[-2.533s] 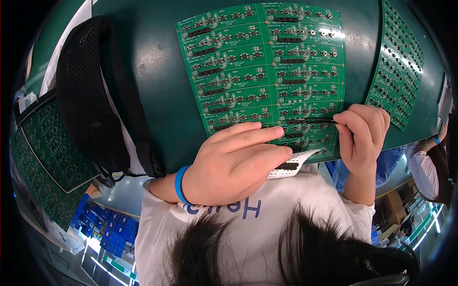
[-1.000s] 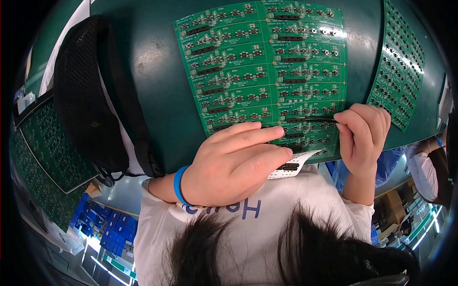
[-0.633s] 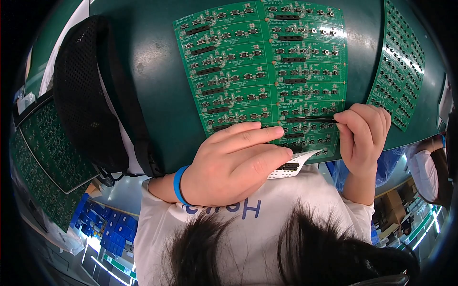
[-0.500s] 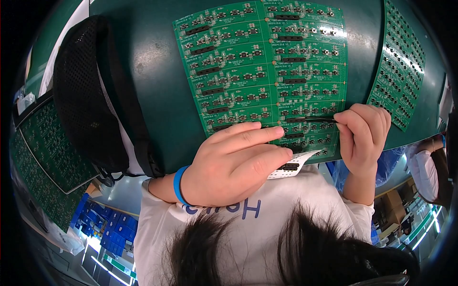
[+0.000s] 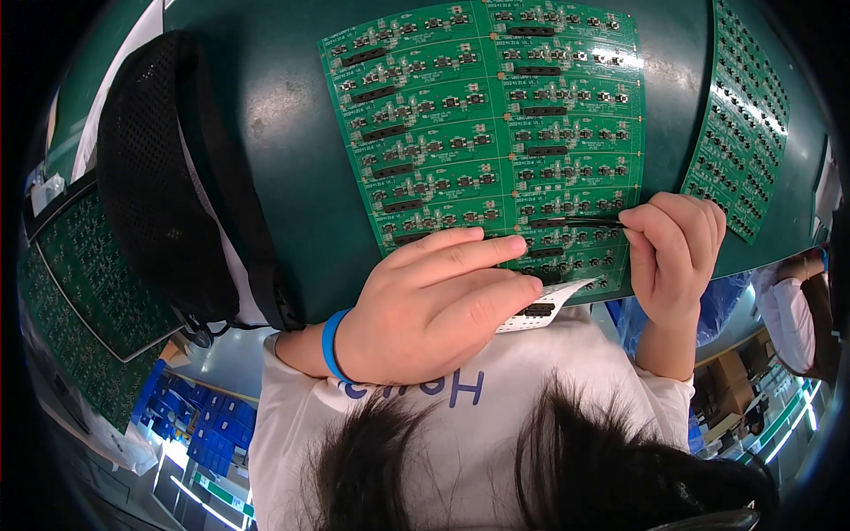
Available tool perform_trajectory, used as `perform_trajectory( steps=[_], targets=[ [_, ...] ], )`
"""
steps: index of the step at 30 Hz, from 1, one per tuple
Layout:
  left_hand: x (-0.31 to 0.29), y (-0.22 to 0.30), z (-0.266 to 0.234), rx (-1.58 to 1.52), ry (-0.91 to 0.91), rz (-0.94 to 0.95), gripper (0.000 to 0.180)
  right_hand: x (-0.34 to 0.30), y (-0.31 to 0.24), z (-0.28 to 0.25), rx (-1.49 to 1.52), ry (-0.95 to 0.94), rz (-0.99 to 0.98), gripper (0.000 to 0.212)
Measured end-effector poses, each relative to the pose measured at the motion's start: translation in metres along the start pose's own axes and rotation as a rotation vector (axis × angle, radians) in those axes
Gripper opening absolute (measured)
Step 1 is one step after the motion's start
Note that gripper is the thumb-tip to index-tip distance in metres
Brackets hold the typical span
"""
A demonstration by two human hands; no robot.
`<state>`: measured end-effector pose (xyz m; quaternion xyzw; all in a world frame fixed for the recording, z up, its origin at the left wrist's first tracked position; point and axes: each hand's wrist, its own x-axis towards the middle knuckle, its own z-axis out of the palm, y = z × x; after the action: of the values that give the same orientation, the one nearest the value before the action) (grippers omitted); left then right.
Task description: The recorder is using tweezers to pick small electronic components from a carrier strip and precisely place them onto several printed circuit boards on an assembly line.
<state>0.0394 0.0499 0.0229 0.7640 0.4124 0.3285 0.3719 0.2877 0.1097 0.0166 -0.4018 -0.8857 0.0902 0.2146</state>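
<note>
Currently | left hand [image 5: 434, 305] over one panel [image 5: 443, 133] | right hand [image 5: 673, 252]: tweezers [image 5: 595, 224], one

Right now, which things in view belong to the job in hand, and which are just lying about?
In the job:
green circuit-board panel, partly under the left hand
slim black tool, in the right hand
white strip, by the left hand

Apparently lying about:
second green panel, to the right
black mesh item
green boards, far left
blue boxes, lower left
</note>
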Motion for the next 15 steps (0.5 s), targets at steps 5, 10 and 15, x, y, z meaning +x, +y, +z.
perform_trajectory(
  steps=[5,10,15],
  targets=[
    [0.0002,-0.0003,0.0001,-0.003,-0.001,0.002,0.037,-0.0002,0.0004,0.0011,-0.001,0.005,-0.003,0.016],
    [-0.0002,-0.0006,-0.0003,0.002,-0.003,0.004,0.038,0.0003,-0.0001,0.0013,0.003,0.014,-0.008,0.015],
    [-0.0007,-0.0009,-0.0003,0.009,-0.003,0.006,0.038,0.0008,-0.0004,0.0016,0.002,0.028,-0.016,0.015]
  ],
)
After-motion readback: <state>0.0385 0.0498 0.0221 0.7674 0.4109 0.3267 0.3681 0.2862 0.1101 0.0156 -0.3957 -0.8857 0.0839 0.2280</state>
